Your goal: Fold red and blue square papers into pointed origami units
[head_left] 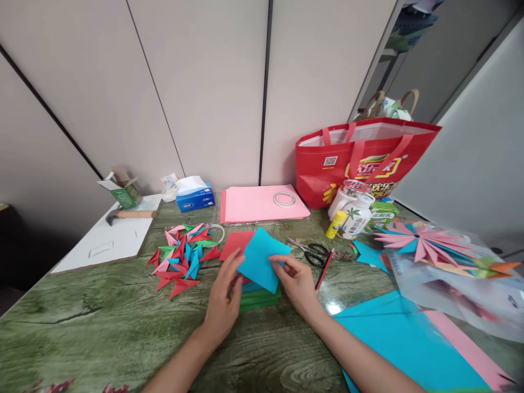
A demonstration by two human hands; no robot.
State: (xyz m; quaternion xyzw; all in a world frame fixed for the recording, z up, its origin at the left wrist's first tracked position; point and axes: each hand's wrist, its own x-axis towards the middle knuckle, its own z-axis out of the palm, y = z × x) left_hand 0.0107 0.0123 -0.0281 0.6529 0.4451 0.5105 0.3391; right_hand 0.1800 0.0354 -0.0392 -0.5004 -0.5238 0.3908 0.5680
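Observation:
A blue square sheet of paper [264, 258] is tilted above a small stack of coloured paper. My right hand [297, 281] pinches its right edge between thumb and fingers. At the left edge of the sheet, my left hand [224, 295] is loosely curved, its thumb and fingers apart; its fingertips are close to the paper, and I cannot tell whether they touch it. Green sheets [260, 300] show at the bottom of the stack, and a red sheet [236, 244] lies behind it. To the left is a ring of folded paper pieces [184, 256] in red, pink, blue and green.
Scissors [313, 253] and a red pencil [325, 270] lie right of the stack. Behind are pink paper [257, 204], a tissue box [195, 199], a glue stick [336, 224] and a red bag [327, 183]. A hammer [133, 215] rests on a white board [108, 245]. Large blue paper [405, 344] lies right.

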